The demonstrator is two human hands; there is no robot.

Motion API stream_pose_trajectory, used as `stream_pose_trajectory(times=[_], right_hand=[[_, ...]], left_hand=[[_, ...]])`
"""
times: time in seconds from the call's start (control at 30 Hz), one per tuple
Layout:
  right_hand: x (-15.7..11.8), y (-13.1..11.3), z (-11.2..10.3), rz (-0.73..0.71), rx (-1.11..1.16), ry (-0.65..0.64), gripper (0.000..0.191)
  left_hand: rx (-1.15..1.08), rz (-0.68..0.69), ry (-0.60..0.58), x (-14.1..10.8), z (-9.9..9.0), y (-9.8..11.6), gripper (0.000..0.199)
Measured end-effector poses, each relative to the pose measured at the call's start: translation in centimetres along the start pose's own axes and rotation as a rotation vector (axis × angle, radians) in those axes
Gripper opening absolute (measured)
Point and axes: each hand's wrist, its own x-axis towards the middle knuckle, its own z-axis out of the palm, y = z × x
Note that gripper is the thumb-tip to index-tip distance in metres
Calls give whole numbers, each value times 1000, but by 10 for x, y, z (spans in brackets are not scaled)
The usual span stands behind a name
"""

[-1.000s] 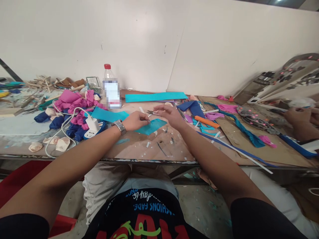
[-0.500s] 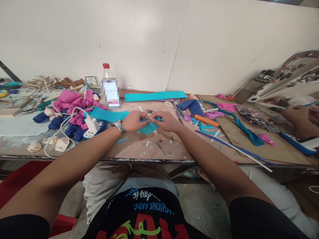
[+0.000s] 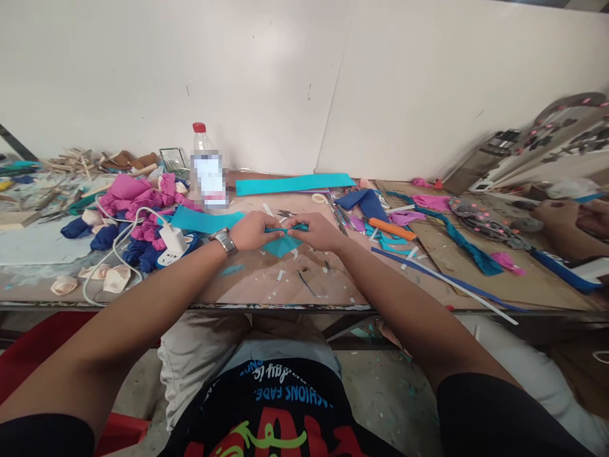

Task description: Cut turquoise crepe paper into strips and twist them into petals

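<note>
Over the middle of the table, my left hand [image 3: 259, 231] and my right hand [image 3: 314, 233] are close together, fingertips almost meeting. Between them they pinch the upper edge of a turquoise piece of thin paper or cloth [image 3: 281, 246], which hangs below the fingers; that edge looks rolled or folded. Fingers cover part of it. Left of my left hand lies a turquoise strip [image 3: 204, 219], its near end beside my wrist. Behind both hands lies a longer turquoise strip [image 3: 290, 184]. Metal scissors or a similar tool [image 3: 285, 213] lie just beyond my fingers.
Left are pink and blue crumpled flowers [image 3: 133, 197], a charger [image 3: 174, 238] on a power strip, and a red-capped bottle [image 3: 200, 136] with a lit phone [image 3: 210, 181]. Right are an orange-handled cutter [image 3: 392, 229], scraps and cardboard [image 3: 476, 282]. Another person's hand [image 3: 556, 222] is far right.
The view has shifted very slightly. Both hands keep their pinch on the turquoise piece; a little more of its rolled edge shows by the right fingers.
</note>
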Motion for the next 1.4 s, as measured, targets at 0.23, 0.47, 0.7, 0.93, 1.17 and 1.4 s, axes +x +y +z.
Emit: stream_pose_trajectory(times=[0.23,0.47,0.7,0.93,1.17,1.4], right_hand=[[-1,-1,1,22,22,-1,22],[0,2,0,43,35,59,24],[0,5,1,64,10,18,25],[3,12,-4,77,2,87,26],[3,10,-8,93,-38,91,27],[2,7,-14,82,-60,55,26]], left_hand=[[-25,13,-73,2,-1,-1,39],[-25,16,-50,1,-6,1,37],[-14,3,-38,1,-5,0,35],[-157,-3,54,0,-7,-5,26],[-216,-34,96,2,-13,-9,20],[-242,-66,17,2,-14,-7,27]])
